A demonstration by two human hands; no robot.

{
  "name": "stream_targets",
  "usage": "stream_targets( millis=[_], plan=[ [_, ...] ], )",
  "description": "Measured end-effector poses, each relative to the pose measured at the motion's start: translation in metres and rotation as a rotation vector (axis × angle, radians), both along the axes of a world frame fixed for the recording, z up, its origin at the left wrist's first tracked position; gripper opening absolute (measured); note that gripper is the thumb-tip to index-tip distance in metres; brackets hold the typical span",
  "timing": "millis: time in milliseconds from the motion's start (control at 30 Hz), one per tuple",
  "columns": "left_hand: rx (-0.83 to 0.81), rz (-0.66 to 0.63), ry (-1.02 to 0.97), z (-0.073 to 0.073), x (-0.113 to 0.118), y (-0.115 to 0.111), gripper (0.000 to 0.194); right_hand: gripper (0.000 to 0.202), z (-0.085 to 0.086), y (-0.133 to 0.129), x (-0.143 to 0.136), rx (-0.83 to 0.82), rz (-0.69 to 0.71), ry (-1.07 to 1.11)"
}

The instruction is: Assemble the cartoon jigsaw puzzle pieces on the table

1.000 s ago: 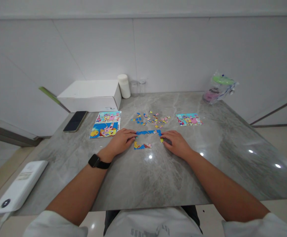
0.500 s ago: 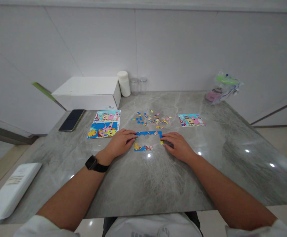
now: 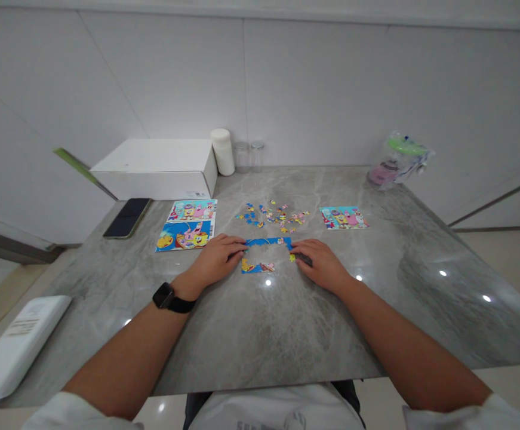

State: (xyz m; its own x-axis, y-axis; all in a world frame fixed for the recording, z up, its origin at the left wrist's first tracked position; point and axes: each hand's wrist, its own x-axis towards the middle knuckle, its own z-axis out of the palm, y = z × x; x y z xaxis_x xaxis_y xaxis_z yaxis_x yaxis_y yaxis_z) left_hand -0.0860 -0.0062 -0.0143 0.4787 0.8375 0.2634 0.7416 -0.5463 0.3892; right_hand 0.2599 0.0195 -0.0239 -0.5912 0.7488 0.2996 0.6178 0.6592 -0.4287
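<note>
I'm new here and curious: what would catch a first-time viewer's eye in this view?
Probably the bright, partly assembled puzzle border in the middle of the grey table, with the left hand and right hand at its two sides. Just beyond it lie scattered loose pieces, with a colorful printed sheet to their left and a picture card to their right.
</note>
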Motion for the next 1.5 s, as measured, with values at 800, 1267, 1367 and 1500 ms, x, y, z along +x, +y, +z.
stream_targets(
  millis=[800, 1267, 1367, 1500],
  plan=[
    [-0.043, 0.387, -0.382, -0.008, -0.004, 0.008, 0.022, 0.029, -0.001, 0.006, 0.004, -0.022, -0.227, 0.226],
    [-0.063, 0.31, -0.456, -0.007, -0.001, 0.009, 0.031, 0.021, 0.048, 0.125, -0.05, 0.146, -0.091, -0.189],
    [-0.059, 0.314, -0.463, -0.008, -0.002, 0.009, 0.032, 0.026, 0.036, 0.149, -0.069, 0.117, -0.096, -0.3],
    [-0.065, 0.313, -0.487, -0.008, -0.004, 0.01, 0.033, 0.024, 0.018, 0.156, -0.08, 0.11, -0.082, -0.335]
  ],
)
